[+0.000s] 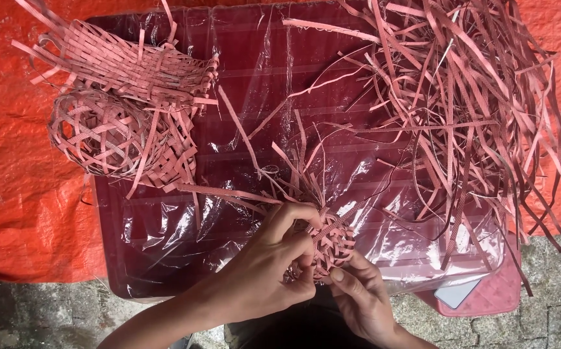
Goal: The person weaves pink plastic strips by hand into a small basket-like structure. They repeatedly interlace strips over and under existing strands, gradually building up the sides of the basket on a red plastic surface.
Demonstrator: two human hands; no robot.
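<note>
**Two hands on a small pink weave**

Low in the frame, just right of centre, both hands grip a small weave [332, 244] of pink strips. The left hand [274, 265] comes up from the bottom left, its fingers curled over the weave's left side and pinching it; the thumb and forefinger arch over the top edge. The right hand [358, 294] rises from the bottom edge, its thumb pressed against the lower rim of the weave and the fingers tucked under it. Both hands are closed on the piece, neither is slack. Loose ends of strip stick up and fan out from the weave toward the middle of the frame.

The weave is held just above a dark red board [164, 232] wrapped in clear, creased plastic, which fills most of the centre. At the upper right lies a big tangled heap of strips [461, 97], spilling over the board's right edge and down toward the lower right. At the upper left lie two finished pieces touching each other: a flat mat [131, 64] with frayed ends, and below it a round open-weave basket [96, 136].

Under the board is an orange tarp [15, 194], covering the left side and the top. Grey stone paving [552, 297] shows along the bottom. A pink tray [487, 294] pokes out from beneath the board's lower right corner.
</note>
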